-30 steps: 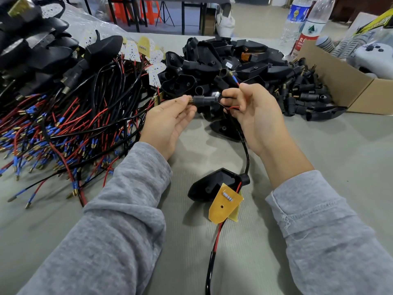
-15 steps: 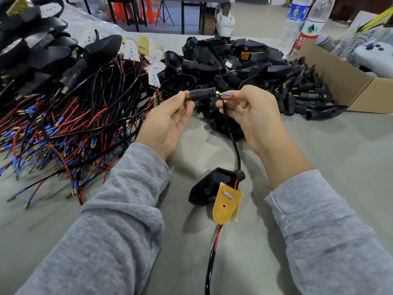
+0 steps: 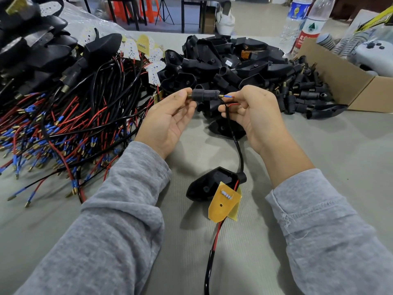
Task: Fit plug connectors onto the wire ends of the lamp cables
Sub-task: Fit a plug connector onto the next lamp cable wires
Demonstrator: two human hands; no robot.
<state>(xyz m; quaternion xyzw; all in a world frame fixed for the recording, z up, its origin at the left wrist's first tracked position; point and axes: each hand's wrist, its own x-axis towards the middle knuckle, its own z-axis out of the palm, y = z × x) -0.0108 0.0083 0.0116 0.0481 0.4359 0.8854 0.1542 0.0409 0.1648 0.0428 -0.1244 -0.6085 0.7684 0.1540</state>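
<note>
My left hand (image 3: 170, 120) pinches a black plug connector (image 3: 205, 96) by its brass-tipped left end, holding it level above the table. My right hand (image 3: 253, 111) pinches the blue wire end (image 3: 227, 96) with its brass tip just at the connector's right opening; a red wire (image 3: 232, 104) loops under my fingers. The black cable (image 3: 238, 145) runs down from my right hand to a black lamp housing (image 3: 212, 184) with a yellow circuit board (image 3: 225, 201) lying on the grey table.
A tangle of black cables with red and blue wire ends (image 3: 63, 124) covers the left. A heap of black housings (image 3: 223, 62) and loose connectors (image 3: 302, 90) lies behind my hands. A cardboard box (image 3: 340, 81) and two bottles (image 3: 304, 24) stand at right.
The connector has slid off the wires toward my left hand; the blue wire tip, earlier hidden inside, now shows at its right opening. Both hands rose slightly.
</note>
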